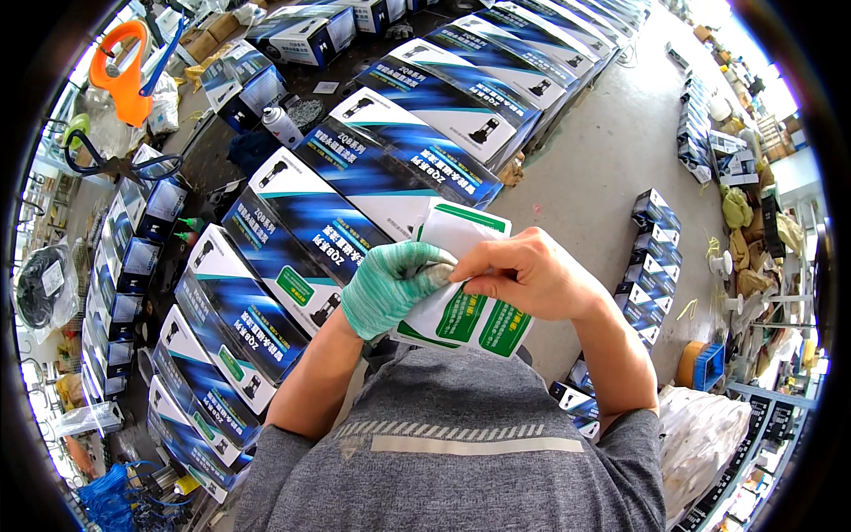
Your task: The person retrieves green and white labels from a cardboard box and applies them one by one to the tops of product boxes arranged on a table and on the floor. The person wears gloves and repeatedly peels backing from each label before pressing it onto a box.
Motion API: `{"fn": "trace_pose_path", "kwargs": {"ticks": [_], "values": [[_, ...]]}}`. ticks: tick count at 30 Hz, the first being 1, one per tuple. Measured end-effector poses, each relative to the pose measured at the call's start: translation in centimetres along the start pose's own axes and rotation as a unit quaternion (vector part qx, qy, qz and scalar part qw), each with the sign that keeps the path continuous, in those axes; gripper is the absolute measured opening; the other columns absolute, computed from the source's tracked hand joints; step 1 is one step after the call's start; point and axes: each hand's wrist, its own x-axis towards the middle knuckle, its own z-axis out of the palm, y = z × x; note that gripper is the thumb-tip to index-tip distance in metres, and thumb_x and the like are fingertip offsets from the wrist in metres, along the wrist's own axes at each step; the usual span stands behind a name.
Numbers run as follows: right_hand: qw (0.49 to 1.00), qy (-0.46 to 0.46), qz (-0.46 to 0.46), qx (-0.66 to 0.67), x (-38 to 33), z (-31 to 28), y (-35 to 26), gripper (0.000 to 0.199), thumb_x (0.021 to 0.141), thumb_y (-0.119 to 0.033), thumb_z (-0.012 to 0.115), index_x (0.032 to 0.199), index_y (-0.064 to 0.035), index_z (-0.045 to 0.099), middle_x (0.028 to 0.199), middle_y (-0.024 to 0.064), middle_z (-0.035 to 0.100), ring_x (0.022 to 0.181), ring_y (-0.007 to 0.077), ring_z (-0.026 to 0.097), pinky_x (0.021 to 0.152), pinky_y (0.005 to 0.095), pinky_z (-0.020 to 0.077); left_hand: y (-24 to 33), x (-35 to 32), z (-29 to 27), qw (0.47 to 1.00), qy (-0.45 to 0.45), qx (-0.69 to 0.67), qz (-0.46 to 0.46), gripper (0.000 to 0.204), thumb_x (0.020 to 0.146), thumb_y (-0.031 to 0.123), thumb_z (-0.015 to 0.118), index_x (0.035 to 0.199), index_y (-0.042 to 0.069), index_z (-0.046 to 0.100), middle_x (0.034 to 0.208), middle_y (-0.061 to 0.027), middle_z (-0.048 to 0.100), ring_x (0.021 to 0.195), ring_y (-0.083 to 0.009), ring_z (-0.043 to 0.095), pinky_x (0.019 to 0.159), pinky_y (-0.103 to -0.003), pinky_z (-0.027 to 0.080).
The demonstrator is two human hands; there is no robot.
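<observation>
My left hand (390, 288), in a green knitted glove, is closed on a white sheet of green stickers (459, 319) in front of my chest. My bare right hand (542, 277) pinches at the same sheet with thumb and forefinger, close to the gloved fingertips. Whether one sticker is lifted off its backing there is hidden by the fingers. Just left of my hands lies a row of blue, black and white cartons (332, 232). Green stickers (295, 286) sit on several of the nearer cartons; those farther along the row show none.
Orange-handled scissors (124, 75) hang at upper left. A spray can (282, 127) stands behind the row among other cartons (301, 35). More cartons (651, 266) line the floor at right, near a blue crate (707, 366) and a plastic-wrapped bundle (700, 443).
</observation>
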Motion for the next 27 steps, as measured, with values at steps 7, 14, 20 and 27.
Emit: {"fn": "trace_pose_path", "kwargs": {"ticks": [7, 14, 20, 27], "values": [[1.000, 0.012, 0.017, 0.006, 0.2, 0.6, 0.1, 0.022, 0.088, -0.002, 0.076, 0.109, -0.0062, 0.072, 0.090, 0.0108, 0.077, 0.081, 0.0258, 0.077, 0.073, 0.0344, 0.0603, 0.9, 0.0, -0.8, 1.000, 0.000, 0.004, 0.004, 0.021, 0.093, 0.015, 0.080, 0.109, 0.002, 0.079, 0.096, -0.0042, 0.077, 0.084, -0.0077, 0.066, 0.077, -0.026, 0.057], [1.000, 0.004, -0.016, -0.024, 0.8, 0.7, 0.1, 0.020, 0.089, -0.004, 0.075, 0.108, -0.0069, 0.072, 0.091, 0.0105, 0.077, 0.083, 0.0267, 0.077, 0.073, 0.0356, 0.0605, 1.2, 0.0, -0.8, 0.999, 0.008, 0.044, 0.028, 0.019, 0.094, 0.016, 0.079, 0.108, 0.002, 0.079, 0.095, -0.0043, 0.078, 0.083, -0.0082, 0.067, 0.078, -0.027, 0.057], [0.999, 0.017, -0.033, -0.014, 1.2, 1.4, 0.7, 0.015, 0.090, -0.003, 0.073, 0.105, -0.0077, 0.072, 0.094, 0.0084, 0.076, 0.083, 0.0258, 0.076, 0.073, 0.0353, 0.0612, 0.6, 0.1, -1.2, 1.000, 0.022, 0.000, -0.009, 0.021, 0.095, 0.019, 0.078, 0.109, 0.004, 0.079, 0.095, -0.0032, 0.078, 0.085, -0.0079, 0.066, 0.079, -0.026, 0.056], [0.999, 0.014, -0.031, -0.007, 1.3, 1.7, 0.6, 0.012, 0.090, -0.002, 0.073, 0.100, -0.0078, 0.071, 0.096, 0.0054, 0.073, 0.086, 0.0250, 0.075, 0.074, 0.0340, 0.0608, 0.4, 0.1, -2.3, 0.997, 0.061, 0.011, -0.036, 0.021, 0.096, 0.021, 0.078, 0.109, 0.005, 0.079, 0.097, -0.0029, 0.078, 0.085, -0.0075, 0.066, 0.078, -0.026, 0.056]]}}
